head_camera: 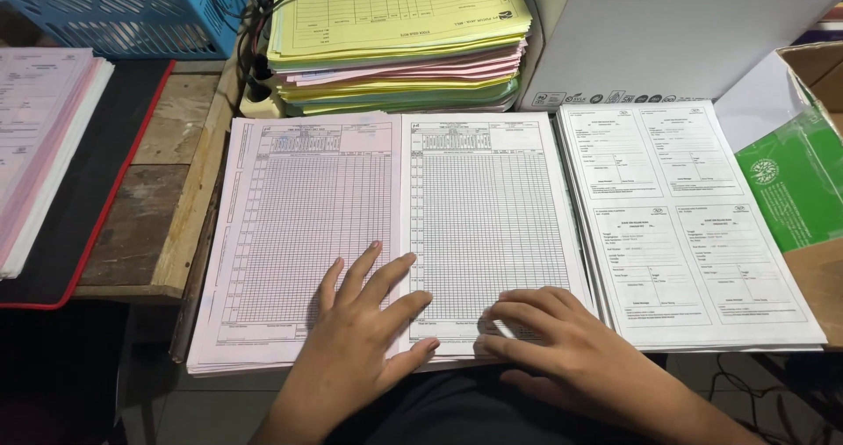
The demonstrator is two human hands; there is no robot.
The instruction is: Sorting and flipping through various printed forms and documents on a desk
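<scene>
Bottom centre of frame: both hands are down on two side-by-side stacks of gridded forms, so I'd say the step is sorting or peeling sheets off.
Left hand [364, 318]: flat, fingers spread, across the seam, mostly on the pink form stack [294, 234].
Right hand [549, 335]: fingers curled together, tips pressing the lower edge of the white form stack [492, 226]; looks like it's working a corner loose, can't tell if a sheet is actually pinched.
Next move, my guess: needs one single sheet caught, not two.
Right of frame: white box-layout forms [694, 234], green package [795, 186] in a cardboard box [812, 274].
Top: yellow-pink paper pile [395, 41], white carton [667, 32], blue basket [123, 10].
Left: wooden worktop [162, 208].
</scene>
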